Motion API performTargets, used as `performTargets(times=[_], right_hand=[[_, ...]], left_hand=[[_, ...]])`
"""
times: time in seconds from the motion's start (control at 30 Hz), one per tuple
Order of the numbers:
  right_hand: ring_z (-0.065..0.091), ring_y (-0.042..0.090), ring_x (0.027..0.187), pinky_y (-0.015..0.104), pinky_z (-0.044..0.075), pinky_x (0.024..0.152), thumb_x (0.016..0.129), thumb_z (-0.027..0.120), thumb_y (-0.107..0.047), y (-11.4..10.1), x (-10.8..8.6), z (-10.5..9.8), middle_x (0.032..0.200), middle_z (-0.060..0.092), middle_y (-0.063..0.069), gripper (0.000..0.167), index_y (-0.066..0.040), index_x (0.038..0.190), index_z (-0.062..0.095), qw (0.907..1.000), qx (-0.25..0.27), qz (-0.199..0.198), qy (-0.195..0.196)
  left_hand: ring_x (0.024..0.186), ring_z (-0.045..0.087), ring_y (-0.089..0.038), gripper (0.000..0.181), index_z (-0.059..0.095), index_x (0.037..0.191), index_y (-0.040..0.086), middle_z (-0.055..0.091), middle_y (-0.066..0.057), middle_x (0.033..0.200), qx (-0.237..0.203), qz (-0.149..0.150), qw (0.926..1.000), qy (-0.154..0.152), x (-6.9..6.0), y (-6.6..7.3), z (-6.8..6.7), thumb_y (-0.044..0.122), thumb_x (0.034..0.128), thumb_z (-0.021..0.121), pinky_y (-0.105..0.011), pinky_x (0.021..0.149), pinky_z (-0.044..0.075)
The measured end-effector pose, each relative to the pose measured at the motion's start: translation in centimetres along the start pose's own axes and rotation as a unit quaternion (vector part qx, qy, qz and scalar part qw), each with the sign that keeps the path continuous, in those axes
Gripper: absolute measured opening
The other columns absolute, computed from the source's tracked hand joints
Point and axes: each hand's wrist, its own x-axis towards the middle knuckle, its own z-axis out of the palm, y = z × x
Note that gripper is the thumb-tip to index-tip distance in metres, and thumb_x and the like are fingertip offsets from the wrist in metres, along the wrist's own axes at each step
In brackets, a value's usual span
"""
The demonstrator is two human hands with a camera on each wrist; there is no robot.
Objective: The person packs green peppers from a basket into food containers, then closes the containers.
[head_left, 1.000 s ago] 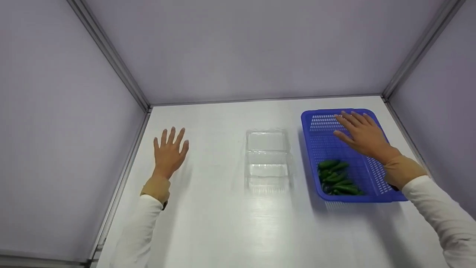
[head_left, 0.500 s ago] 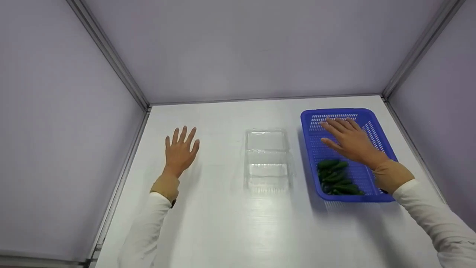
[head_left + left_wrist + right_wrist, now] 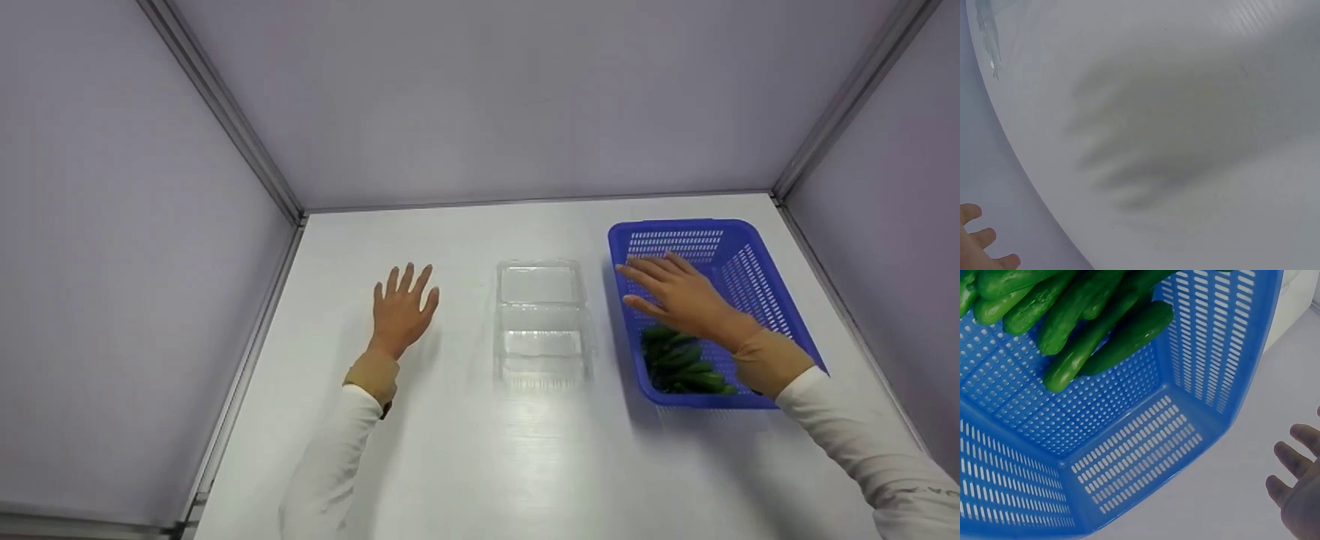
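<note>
In the head view a clear plastic container [image 3: 540, 341] lies with its lid folded back on the white table. To its left my left hand [image 3: 402, 315] hovers with fingers spread, holding nothing; its shadow falls on the table in the left wrist view. My right hand [image 3: 679, 298], fingers extended and empty, is over the left part of the blue basket [image 3: 716, 400]. Several green cucumber-like vegetables [image 3: 686, 367] lie in the basket's near left part, partly behind the hand. The right wrist view shows these vegetables [image 3: 1095, 320] heaped in the perforated basket [image 3: 1084, 503].
A pale wall [image 3: 525, 105] stands behind the white table [image 3: 465, 465], with grey metal frame rails [image 3: 255, 154] at its corners. Side panels rise at left and right, the right one close beyond the basket.
My left hand has moved right, toward the clear container. My right hand has moved left and slightly nearer across the basket. The container and basket have stayed in place.
</note>
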Motion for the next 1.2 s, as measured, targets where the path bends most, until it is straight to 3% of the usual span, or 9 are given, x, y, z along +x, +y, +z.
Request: performTargets(times=[0.67, 1.0, 1.2], right_hand=[[0.045, 0.039, 0.132, 0.059, 0.021, 0.112, 0.099, 0.06, -0.038, -2.4, 1.0, 2.7, 0.14, 0.054, 0.018, 0.05, -0.008, 0.139, 0.057, 0.9951, 0.034, -0.029, -0.088], [0.053, 0.038, 0.123, 0.06, 0.032, 0.106, 0.095, 0.067, -0.033, -3.7, 1.1, 4.4, 0.129, 0.062, 0.017, 0.037, -0.01, 0.124, 0.069, 0.9892, 0.025, -0.093, -0.11], [0.055, 0.036, 0.12, 0.058, 0.037, 0.104, 0.094, 0.068, -0.033, -4.6, 1.4, 5.2, 0.126, 0.064, 0.015, 0.031, -0.013, 0.118, 0.073, 0.9861, 0.021, -0.116, -0.117]], left_hand=[[0.138, 0.038, -0.038, 0.054, 0.047, 0.148, 0.019, 0.046, -0.015, 0.149, -0.017, 0.019, 0.999, -0.037, 0.6, 4.4, 2.6, 0.048, 0.1053, 0.032, -0.058, 0.108, 0.03], [0.122, 0.055, -0.035, 0.044, 0.062, 0.131, 0.008, 0.062, -0.015, 0.131, -0.037, 0.04, 0.9976, -0.042, 1.0, 7.0, 4.5, 0.038, 0.1038, 0.045, -0.051, 0.095, 0.045], [0.112, 0.061, -0.034, 0.042, 0.066, 0.125, 0.006, 0.066, -0.014, 0.123, -0.086, 0.024, 0.9945, -0.055, 1.1, 8.0, 5.5, 0.036, 0.1054, 0.044, -0.052, 0.088, 0.049]])
